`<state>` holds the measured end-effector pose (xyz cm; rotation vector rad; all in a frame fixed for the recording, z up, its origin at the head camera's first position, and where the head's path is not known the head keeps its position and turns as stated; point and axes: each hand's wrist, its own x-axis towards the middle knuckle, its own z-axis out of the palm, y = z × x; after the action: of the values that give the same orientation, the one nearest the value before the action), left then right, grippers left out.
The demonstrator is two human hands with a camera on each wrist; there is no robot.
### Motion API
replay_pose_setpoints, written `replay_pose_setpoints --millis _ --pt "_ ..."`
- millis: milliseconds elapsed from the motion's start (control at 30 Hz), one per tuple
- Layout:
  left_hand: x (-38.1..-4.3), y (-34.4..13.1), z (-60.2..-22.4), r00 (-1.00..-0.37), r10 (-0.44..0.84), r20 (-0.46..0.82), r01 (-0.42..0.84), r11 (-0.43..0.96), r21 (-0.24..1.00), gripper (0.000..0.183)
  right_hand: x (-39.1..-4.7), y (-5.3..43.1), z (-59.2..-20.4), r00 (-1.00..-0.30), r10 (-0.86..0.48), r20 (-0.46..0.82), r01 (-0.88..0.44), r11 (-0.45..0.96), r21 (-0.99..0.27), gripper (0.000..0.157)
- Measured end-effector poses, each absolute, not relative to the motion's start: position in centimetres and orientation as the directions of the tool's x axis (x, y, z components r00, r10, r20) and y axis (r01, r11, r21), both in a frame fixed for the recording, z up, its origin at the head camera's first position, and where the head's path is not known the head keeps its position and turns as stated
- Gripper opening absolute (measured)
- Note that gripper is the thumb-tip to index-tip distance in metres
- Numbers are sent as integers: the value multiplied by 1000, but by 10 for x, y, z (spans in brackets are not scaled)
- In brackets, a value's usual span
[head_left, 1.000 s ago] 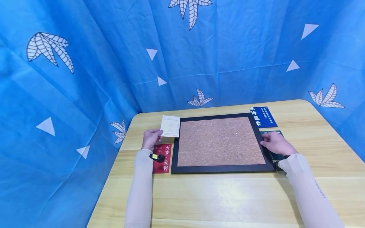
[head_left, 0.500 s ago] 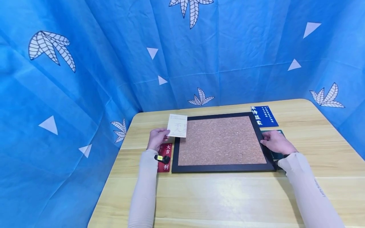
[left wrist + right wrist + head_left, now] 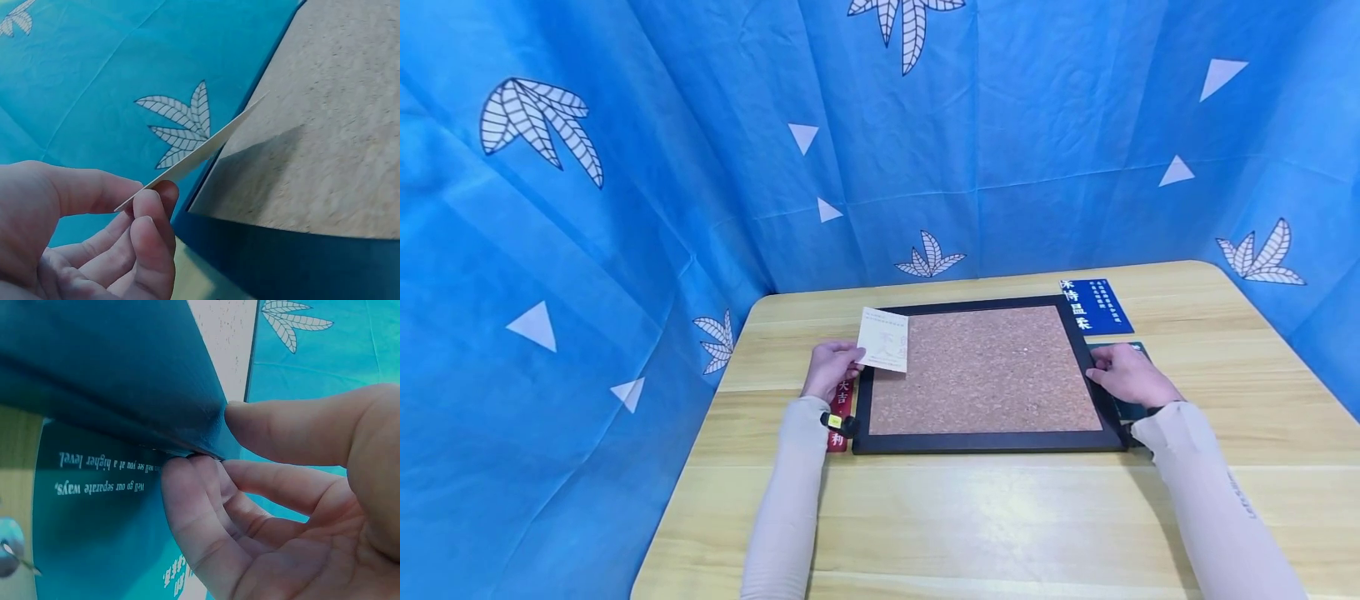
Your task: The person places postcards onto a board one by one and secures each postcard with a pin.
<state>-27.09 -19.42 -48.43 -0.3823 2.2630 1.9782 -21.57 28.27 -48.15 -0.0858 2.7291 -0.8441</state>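
Observation:
My left hand (image 3: 833, 367) pinches a cream card (image 3: 883, 340) with printed characters by its lower left corner. In the left wrist view the card (image 3: 200, 153) is tilted, its far edge above the cork and its shadow on the surface below. A cork board (image 3: 985, 371) in a black frame lies flat on the table. At the board's right side my right hand (image 3: 1129, 373) grips the frame (image 3: 144, 369), thumb on its side face and fingertips at its lower edge. Under that hand lies a dark green card (image 3: 94, 519) with white lettering.
A red card (image 3: 838, 417) lies left of the board, partly hidden by my left forearm. The blue card (image 3: 1096, 307) sits by the far right corner. A small round object (image 3: 9, 547) with a thin metal point shows in the right wrist view. Blue curtains (image 3: 1037, 125) surround the wooden table (image 3: 985, 517).
My left hand has carried the cream card rightward, from beside the frame to over the cork's left part, and the card has tilted. My right hand has stayed at the frame.

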Motion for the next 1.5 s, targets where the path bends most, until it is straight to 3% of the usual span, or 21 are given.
replay_pose_setpoints --millis 267,767,1067,1500 --pt "-265 -185 -489 -965 -124 -230 -252 208 945 31 -215 282 -482 -959 -151 -241 15 820 -572 48" --pt "-262 -172 -488 -978 -128 -164 -207 521 828 25 -217 284 -484 -957 -155 -244 11 822 -569 50" --pt "-264 -166 -489 -990 -88 -111 -142 656 742 30 -217 283 -484 -959 -151 -241 15 818 -576 45" --pt "-266 -156 -487 -995 -53 -87 -96 780 618 41 -218 285 -485 -958 -150 -243 9 835 -550 54"
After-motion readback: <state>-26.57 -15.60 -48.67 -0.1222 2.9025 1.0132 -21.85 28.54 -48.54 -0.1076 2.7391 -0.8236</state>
